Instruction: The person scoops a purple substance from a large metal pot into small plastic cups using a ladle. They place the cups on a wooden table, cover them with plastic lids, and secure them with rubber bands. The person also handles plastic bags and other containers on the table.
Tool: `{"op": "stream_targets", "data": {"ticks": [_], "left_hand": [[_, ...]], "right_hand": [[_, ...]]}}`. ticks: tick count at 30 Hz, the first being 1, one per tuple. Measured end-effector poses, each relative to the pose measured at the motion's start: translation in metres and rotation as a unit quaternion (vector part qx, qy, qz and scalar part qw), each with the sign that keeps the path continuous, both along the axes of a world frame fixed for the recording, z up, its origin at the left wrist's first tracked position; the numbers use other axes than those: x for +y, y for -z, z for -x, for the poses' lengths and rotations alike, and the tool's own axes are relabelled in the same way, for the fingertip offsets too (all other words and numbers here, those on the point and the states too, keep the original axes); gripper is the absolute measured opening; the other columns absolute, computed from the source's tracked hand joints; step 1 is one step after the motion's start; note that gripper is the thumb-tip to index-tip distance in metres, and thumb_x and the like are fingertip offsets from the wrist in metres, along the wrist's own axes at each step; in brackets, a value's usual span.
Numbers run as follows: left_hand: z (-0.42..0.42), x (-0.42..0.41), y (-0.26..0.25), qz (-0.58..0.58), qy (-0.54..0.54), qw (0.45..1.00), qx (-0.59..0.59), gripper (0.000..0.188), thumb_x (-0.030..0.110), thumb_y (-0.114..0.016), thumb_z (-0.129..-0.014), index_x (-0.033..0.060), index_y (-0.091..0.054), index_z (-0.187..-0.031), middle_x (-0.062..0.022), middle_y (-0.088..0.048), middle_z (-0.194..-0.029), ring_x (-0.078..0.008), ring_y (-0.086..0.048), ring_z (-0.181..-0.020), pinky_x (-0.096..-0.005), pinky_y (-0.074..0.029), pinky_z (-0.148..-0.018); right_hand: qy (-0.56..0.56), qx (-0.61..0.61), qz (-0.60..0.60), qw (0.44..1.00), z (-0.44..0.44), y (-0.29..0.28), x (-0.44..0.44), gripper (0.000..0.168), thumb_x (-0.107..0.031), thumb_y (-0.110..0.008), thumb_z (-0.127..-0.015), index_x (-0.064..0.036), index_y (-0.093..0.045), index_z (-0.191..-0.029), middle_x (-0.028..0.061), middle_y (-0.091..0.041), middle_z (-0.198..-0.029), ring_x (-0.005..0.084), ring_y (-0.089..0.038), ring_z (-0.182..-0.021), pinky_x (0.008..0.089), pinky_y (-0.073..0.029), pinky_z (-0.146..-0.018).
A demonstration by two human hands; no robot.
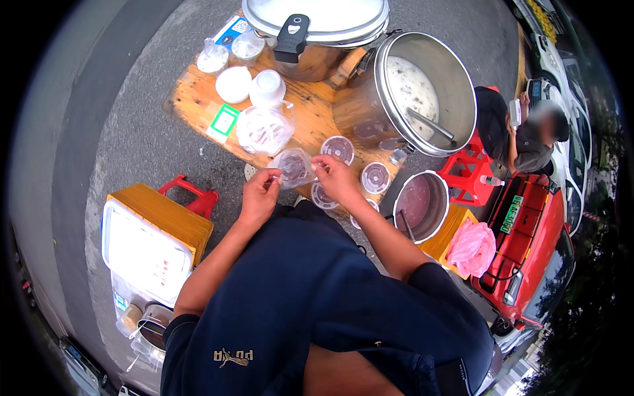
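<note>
My left hand (260, 195) and my right hand (338, 178) pinch the gathered ends of a thin clear plastic bag (291, 171), one on each side. Inside it sits a round lidded cup with dark purple contents, at the near edge of a wooden table (195, 101). Around my right hand stand several similar cups, among them one beyond it (338, 148), one to its right (375, 177) and one partly covered by my fingers (324, 197). Just past the bag lies a bundle of thin plastic bags (265, 129).
A tall steel pot (428, 94) holds whitish porridge and a ladle; beside it is a lidded pot (317, 24). A lower pot (421, 205) contains purple liquid. White bowls (267, 88) stand left. Red stools (465, 173), a seated person (520, 133) and a yellow box (158, 218) flank the table.
</note>
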State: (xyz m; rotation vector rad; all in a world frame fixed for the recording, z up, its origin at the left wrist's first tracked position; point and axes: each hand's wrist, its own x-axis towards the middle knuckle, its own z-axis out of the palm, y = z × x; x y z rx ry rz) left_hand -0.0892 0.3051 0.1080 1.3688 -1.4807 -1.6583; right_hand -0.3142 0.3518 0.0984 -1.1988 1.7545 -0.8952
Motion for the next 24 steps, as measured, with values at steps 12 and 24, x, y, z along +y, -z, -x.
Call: {"op": "stream_targets", "data": {"ticks": [12,24], "left_hand": [[0.012,0.000,-0.007,0.010,0.079,0.996,-0.029,0.017,0.004,-0.068,-0.089,0.0010,-0.067,-0.106,-0.0093,-0.068,-0.092,-0.0161,-0.064,-0.076,-0.0282,-0.052,-0.068],[0.016,0.001,0.010,0.057,0.059,0.997,-0.015,0.012,0.002,-0.068,-0.086,0.0010,-0.067,-0.097,-0.0080,-0.065,-0.077,-0.0134,-0.061,-0.068,-0.0286,-0.051,-0.064]], "right_hand": [[-0.004,-0.074,-0.045,0.996,-0.022,-0.034,0.001,0.027,-0.012,-0.069,-0.091,-0.002,-0.062,-0.115,0.0093,-0.068,-0.087,0.0168,-0.064,-0.072,0.0320,-0.052,-0.067],[-0.158,0.169,0.182,0.956,-0.036,-0.056,0.007,0.027,-0.007,-0.062,-0.090,-0.003,-0.061,-0.117,0.0160,-0.066,-0.102,0.0365,-0.062,-0.096,0.0433,-0.050,-0.084]]}}
